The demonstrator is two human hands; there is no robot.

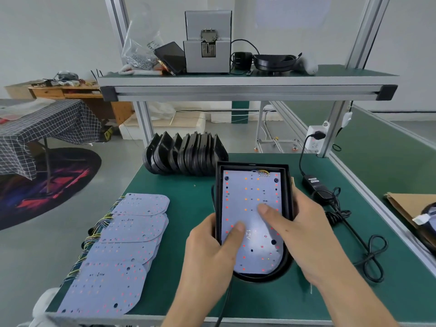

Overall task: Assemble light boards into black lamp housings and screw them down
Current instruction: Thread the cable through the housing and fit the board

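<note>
While the board is being seated: a light board [252, 215] is pressed into a black lamp housing [286, 185] held at the near middle of the green bench [179, 194].
Left hand [210, 246]: the housing's left wall is grasped by curled fingers, and the thumb is laid flat on the board's lower left.
Right hand [304, 230]: the right wall is grasped the same way, with the thumb pressed on the board's centre.
Step in hand: seating is judged nearly done; no screw is seen driven yet.
How it is done well: even pressure should be kept by both thumbs, so the board is laid flat and not tilted; the screw holes near its far corners should be lined up with the mounts below, which are hidden.
Wires: the coloured leads [260, 172] at the far edge should be tucked clear, lest they be pinched under the board.
Left, near: spare light boards [122, 241] are fanned out in an overlapping stack.
Farther back: empty housings [186, 153] are stood on edge in a row.
Right: a power adapter [315, 182] and its cable are laid just beside the housing.
Far shelf: a grey screw feeder [207, 41] is set there, well apart from the work.
</note>
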